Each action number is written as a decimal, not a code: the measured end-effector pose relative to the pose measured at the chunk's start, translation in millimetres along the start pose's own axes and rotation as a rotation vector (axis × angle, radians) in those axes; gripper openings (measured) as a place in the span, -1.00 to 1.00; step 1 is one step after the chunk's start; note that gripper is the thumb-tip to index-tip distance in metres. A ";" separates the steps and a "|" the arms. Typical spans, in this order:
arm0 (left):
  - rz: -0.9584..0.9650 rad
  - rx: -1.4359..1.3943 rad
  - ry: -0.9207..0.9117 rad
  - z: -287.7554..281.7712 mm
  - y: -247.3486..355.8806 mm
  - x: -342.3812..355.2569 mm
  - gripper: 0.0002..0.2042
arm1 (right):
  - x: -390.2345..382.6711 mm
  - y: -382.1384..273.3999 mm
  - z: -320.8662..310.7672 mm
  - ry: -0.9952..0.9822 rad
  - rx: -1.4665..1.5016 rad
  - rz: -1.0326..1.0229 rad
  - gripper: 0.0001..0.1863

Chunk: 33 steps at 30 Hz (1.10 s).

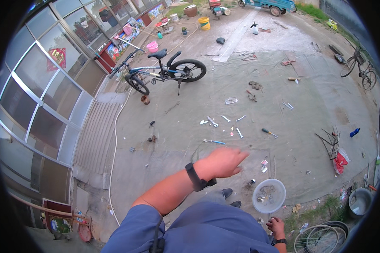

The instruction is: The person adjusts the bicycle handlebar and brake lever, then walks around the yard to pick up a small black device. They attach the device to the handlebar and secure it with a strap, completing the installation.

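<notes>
My left hand (224,162) reaches across in front of my body, a dark band on its wrist, its fingers stretched out to the right with nothing visible in them. Beyond it lie a blue-handled tool (215,142), several wrenches (213,122) and a screwdriver (269,133). Low at the right, my right hand (276,227) hangs near a whitish plastic basin (278,185) holding small metal parts. Its fingers are curled, and whatever is in them is hidden. A small cup-like object (252,181) sits beside the basin.
A bicycle (160,69) stands on its kickstand at the far left by glazed doors (42,101). Right of me are a metal frame (328,141), a red bag (340,162), loose bicycle wheels (316,239) and a grey bucket (360,202). A pale hose (115,147) runs along the left.
</notes>
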State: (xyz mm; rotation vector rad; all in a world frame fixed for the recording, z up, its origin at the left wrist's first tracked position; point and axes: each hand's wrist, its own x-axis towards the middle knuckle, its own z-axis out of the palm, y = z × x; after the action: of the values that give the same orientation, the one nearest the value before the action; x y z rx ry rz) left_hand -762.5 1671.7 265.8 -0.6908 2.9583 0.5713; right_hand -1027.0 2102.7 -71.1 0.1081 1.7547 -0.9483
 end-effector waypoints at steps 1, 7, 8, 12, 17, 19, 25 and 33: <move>-0.040 -0.003 -0.078 22.2 -10.3 -12.5 -0.49 | -0.3 3.3 -2.3 -0.001 -0.010 0.003 -0.54; -0.306 -0.178 -0.390 134.1 -45.8 -90.3 -0.51 | 4.5 16.9 -1.7 -0.038 -0.093 0.003 -0.56; -0.316 -0.229 -0.390 146.5 -54.9 -103.7 -0.49 | 0.8 19.7 3.3 -0.018 -0.084 0.017 -0.57; -0.432 -0.387 -0.561 209.3 -72.1 -136.8 -0.45 | -13.7 22.5 22.6 -0.046 -0.173 -0.089 -0.59; -0.464 -0.495 -0.683 256.7 -92.3 -145.2 -0.46 | -37.4 22.4 52.0 0.044 -0.177 -0.076 -0.53; -0.519 -0.494 -0.682 269.1 -97.1 -143.1 -0.48 | -38.4 28.8 61.6 0.081 -0.177 0.000 -0.52; -0.541 -0.548 -0.655 309.0 -101.6 -127.5 -0.54 | -26.5 71.2 71.1 0.039 -0.194 0.063 -0.49; -0.459 -0.481 -0.734 376.4 -70.1 -86.0 -0.59 | 38.8 96.7 38.2 0.014 -0.131 0.100 -0.49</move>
State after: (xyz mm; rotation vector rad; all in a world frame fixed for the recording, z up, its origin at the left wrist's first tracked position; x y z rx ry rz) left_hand -667.5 1786.7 -97.1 -0.9019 1.9210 1.1830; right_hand -965.4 2129.6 -159.4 0.1166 1.8022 -0.7600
